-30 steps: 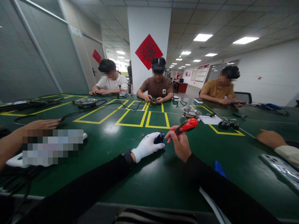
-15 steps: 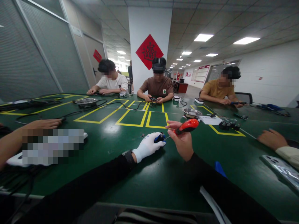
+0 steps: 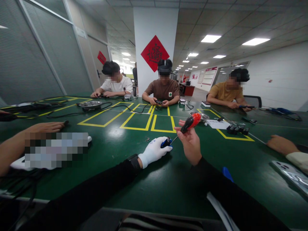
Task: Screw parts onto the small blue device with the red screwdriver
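My left hand (image 3: 154,151), in a white glove, is wrapped round a small blue and black part (image 3: 166,142) on the green table. My bare right hand (image 3: 190,141) holds a red and black screwdriver (image 3: 191,123) by its handle, with some fingers raised. The screwdriver's shaft slants down to the left, and its tip end is at the blue and black part; the exact contact is too small to make out. Tiny metal pieces (image 3: 147,139) lie on the table just beyond my left hand.
Black clips (image 3: 237,129) and white paper (image 3: 216,124) lie at the right, near a metal bowl (image 3: 203,117). Phones (image 3: 290,173) rest near both sides. Another person's hand (image 3: 282,144) is at right, another (image 3: 47,127) at left. Three people sit opposite.
The screwdriver's handle has turned and tilted more upright in my right hand, whose fingers have opened somewhat. My left hand keeps its hold on the part. The whole view has shifted slightly.
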The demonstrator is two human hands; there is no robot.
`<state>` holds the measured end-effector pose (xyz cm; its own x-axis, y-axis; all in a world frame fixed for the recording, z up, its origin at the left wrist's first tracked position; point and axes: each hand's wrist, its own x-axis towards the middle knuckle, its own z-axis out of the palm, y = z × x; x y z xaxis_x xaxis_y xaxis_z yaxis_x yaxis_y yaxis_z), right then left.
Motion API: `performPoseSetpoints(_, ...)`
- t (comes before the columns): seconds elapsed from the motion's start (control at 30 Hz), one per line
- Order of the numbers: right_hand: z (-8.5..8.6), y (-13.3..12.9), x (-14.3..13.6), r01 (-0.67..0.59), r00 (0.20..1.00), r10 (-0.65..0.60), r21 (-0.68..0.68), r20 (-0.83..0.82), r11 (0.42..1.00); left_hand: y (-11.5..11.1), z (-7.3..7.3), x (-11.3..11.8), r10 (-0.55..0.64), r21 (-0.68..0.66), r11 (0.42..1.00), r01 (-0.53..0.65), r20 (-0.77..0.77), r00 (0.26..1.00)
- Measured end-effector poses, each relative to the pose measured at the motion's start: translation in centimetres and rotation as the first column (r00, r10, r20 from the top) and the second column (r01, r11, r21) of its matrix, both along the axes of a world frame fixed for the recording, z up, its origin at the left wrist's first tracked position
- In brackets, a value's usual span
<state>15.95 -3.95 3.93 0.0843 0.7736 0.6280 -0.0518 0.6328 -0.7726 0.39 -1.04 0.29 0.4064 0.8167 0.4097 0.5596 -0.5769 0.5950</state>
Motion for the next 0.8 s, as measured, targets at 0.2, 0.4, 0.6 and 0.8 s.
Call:
performPoseSetpoints(0.2,-0.1,0.6,0.2,-0.035,0.997,0.034,-0.002,-0.069,0.999,0.1,-0.1,0.0,0.001,-0.009,1.0,-0.001,-0.001,1.0)
performPoseSetpoints(0.4,-0.7,1.1,0.3,-0.097,0.973,0.087,-0.036,-0.214,0.995,0.3,-0.4,-0.1,-0.002,-0.005,1.0,0.002,0.0,1.0)
performPoseSetpoints(0.6,-0.5,0.7,0.5,0.009,0.995,-0.012,-0.025,-0.097,1.0,0.4,-0.4,-0.1,-0.005,-0.005,1.0,0.005,-0.002,1.0)
performPoseSetpoints(0.8,0.2,-0.1,0.0,0.06,0.997,-0.059,0.013,-0.054,0.998,0.3,-0.2,-0.1,-0.009,-0.016,1.0,0.009,0.001,1.0)
